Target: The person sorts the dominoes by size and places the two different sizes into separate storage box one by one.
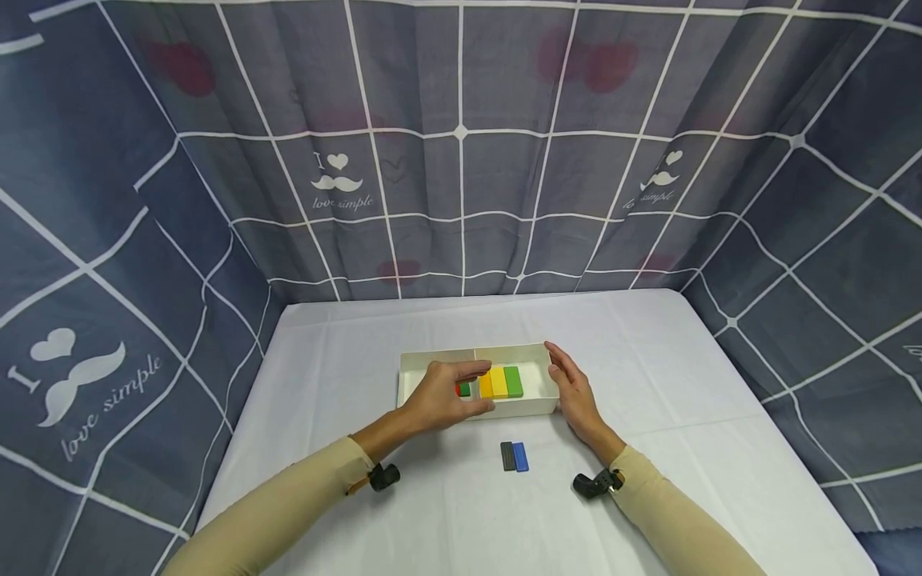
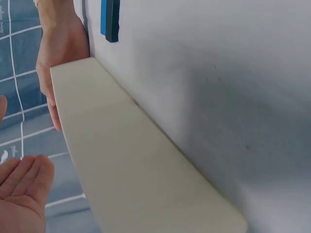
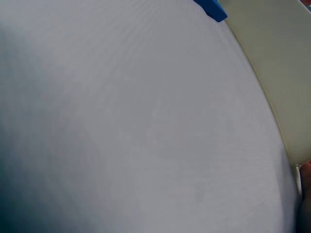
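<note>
A long cream box (image 1: 439, 408) with a divider stands on the table. In its right compartment lie an orange block (image 1: 486, 385), a yellow block (image 1: 499, 382) and a green block (image 1: 513, 382) side by side. Red and dark green blocks (image 1: 464, 390) show partly in the left compartment, behind my left hand. My left hand (image 1: 442, 394) hovers over the box, thumb and fingers spread apart; the left wrist view shows no object between them. My right hand (image 1: 578, 400) rests against the box's right end, fingers extended along the wall and thumb at the rim.
In front of the box, a black block (image 1: 507, 457) and a blue block (image 1: 520, 457) lie side by side on the white tablecloth (image 1: 360, 336). Dark checked curtains (image 1: 425, 184) enclose the table at the back and sides.
</note>
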A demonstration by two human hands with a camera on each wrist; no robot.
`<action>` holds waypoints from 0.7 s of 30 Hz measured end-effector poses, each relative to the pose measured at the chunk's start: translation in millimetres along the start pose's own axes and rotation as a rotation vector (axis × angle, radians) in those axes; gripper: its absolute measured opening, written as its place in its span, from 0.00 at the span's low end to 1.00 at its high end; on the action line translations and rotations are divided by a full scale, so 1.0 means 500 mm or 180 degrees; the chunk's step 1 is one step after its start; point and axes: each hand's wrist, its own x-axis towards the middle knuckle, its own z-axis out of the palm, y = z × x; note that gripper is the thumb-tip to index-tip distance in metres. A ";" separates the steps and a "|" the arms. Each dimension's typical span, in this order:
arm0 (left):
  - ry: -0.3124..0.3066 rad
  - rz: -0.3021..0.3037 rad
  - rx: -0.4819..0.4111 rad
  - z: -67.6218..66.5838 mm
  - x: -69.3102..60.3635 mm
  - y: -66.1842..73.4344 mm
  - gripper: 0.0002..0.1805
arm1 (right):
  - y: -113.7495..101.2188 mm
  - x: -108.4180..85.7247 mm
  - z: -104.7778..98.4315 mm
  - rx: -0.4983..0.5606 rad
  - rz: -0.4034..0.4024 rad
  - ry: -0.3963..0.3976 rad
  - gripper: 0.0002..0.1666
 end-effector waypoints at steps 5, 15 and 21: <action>-0.0036 0.0022 0.0065 0.010 -0.007 0.017 0.36 | 0.002 0.001 0.000 -0.0027 -0.0015 0.0022 0.29; -0.0049 0.0107 0.0043 0.022 -0.027 0.030 0.36 | 0.004 0.001 -0.001 -0.0046 -0.0038 0.0042 0.30; -0.0078 0.0202 -0.0033 0.030 -0.041 0.031 0.34 | 0.004 0.002 0.000 -0.0003 -0.0061 0.0043 0.29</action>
